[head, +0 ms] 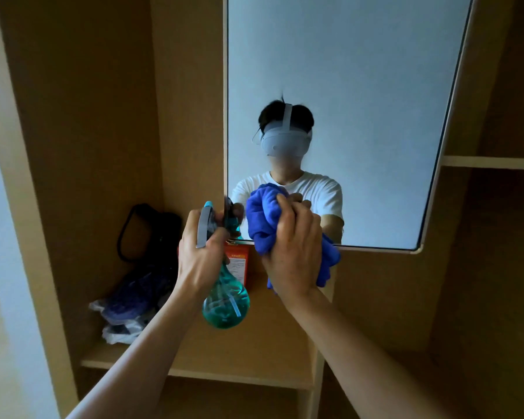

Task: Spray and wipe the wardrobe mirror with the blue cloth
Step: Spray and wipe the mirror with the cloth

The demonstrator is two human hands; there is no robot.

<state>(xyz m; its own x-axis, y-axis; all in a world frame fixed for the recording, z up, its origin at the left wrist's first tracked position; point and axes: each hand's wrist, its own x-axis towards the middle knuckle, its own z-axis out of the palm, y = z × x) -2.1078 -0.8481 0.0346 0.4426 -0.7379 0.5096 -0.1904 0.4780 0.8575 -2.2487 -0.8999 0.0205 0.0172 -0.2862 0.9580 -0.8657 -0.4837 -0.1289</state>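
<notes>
- While the left hand [200,258] curls its fingers round the neck and trigger of the teal spray bottle [226,300], the bottle hangs upright at lower centre of the frame, its nozzle up at the left edge of the mirror [360,71].
- Right hand [294,252], just right of centre, has its fingers clenched tight round the bunched blue cloth [262,216].
- Cloth sits at the mirror's lower left corner, its top seeming to meet its own reflection in the glass; a loose end hangs below the mirror's bottom edge.
- Mirror fills the upper centre and right and reflects the person in a white shirt.
- Orange box [238,261] stands on the wooden shelf [254,358], just behind the bottle.
- Black bag [149,231] leans in the shelf's back corner at centre left, with a plastic-wrapped bundle [127,303] below it.
</notes>
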